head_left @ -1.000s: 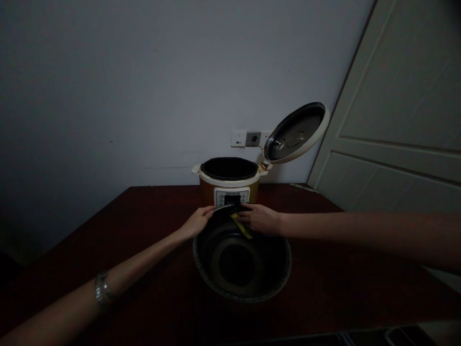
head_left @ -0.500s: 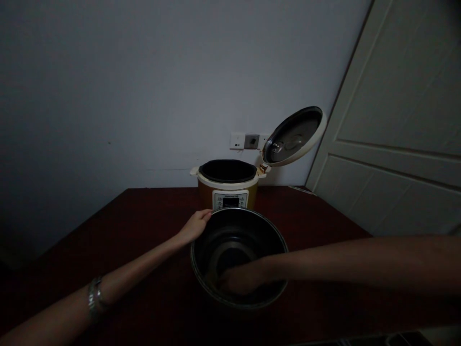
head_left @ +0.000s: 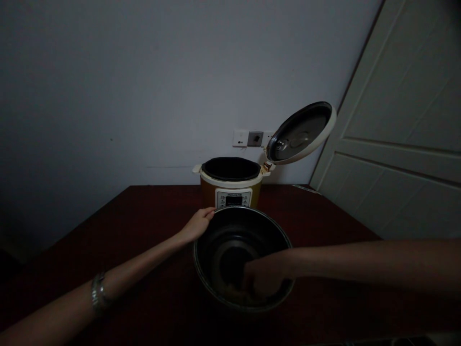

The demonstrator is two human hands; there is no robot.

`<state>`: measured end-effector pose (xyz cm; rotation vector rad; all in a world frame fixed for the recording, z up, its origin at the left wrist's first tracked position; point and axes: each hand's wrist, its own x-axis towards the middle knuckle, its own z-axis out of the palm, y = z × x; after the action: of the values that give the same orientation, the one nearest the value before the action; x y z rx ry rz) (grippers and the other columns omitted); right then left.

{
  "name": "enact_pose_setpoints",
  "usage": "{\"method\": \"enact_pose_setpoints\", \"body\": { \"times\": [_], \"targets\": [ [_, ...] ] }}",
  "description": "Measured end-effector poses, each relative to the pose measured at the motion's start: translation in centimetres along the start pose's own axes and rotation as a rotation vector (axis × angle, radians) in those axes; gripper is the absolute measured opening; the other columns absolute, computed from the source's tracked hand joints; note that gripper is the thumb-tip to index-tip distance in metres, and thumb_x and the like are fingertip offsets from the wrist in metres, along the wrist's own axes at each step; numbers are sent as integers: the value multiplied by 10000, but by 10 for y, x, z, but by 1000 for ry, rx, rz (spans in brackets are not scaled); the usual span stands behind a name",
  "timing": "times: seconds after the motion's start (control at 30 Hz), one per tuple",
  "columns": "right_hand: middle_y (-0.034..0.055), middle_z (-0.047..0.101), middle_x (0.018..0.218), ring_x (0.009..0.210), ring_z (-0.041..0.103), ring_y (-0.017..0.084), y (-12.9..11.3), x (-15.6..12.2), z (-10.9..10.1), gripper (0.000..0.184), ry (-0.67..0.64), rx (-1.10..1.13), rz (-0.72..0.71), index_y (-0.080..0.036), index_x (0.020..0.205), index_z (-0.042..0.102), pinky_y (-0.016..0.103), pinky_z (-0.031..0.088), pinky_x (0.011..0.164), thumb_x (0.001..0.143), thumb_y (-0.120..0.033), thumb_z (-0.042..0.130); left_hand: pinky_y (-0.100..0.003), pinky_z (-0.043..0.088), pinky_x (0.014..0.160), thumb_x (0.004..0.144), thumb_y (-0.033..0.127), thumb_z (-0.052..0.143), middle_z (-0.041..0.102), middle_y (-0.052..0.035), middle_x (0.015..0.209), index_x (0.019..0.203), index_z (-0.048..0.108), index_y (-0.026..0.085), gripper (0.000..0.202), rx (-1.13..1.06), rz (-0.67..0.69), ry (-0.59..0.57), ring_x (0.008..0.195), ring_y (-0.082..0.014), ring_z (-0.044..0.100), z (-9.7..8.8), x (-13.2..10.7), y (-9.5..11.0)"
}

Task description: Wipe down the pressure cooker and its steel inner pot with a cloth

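Note:
A dark, round inner pot is tilted toward me in front of the electric cooker. My left hand pinches its rim at the upper left, thumb and fingers closed on the edge. Inside the pot, near its lower right wall, is my right hand, fingers curled downward. Below those fingers lies a dim yellowish patch, possibly a cloth; the dark hides what it is. Behind the pot, the cooker has a cream rim and a front panel, and its lid stands raised at the right.
The dark red table reaches to the pale wall. Wall sockets sit behind the cooker. A white panelled door rises at the right. The light is dim.
My right hand has moved right inside the pot, from its bottom middle toward the lower right wall. My left hand keeps its hold on the rim. The view has shifted slightly.

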<state>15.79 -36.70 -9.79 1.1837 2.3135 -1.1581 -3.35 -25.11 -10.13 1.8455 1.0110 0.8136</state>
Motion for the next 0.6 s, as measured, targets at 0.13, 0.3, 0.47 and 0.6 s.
{"method": "enact_pose_setpoints", "body": {
  "times": [0.13,0.3,0.47,0.6],
  "targets": [
    [22,646,617,540,574,163,21,-24,-29,146,-82,-436,137,-138,696,704,266,448,551,590,-48,659,-357,392,926,836,318,426,645,-119,1154,1132,628,120,410,35,20,-35,1051,-246,580,-2,-1,2],
    [97,704,862,943,623,234,36,5,-65,86,244,-1247,-121,-136,732,701,394,400,946,727,-88,631,-353,385,942,835,301,422,635,-118,1175,1152,621,118,417,84,44,-47,1062,-240,577,-4,-2,5],
    [30,601,1216,1287,371,174,29,35,-97,201,322,-1529,-549,-199,870,696,387,169,1119,841,-112,516,-328,404,907,838,292,410,674,-94,1094,1110,641,133,391,124,68,-52,989,-219,598,-4,-1,7],
    [18,629,1169,1211,457,168,31,19,-97,193,378,-1492,-424,-219,834,692,402,276,1055,814,-96,545,-334,409,895,840,304,414,673,-98,1091,1106,636,129,388,118,57,-72,987,-224,596,-5,-3,9]
  ]
}}
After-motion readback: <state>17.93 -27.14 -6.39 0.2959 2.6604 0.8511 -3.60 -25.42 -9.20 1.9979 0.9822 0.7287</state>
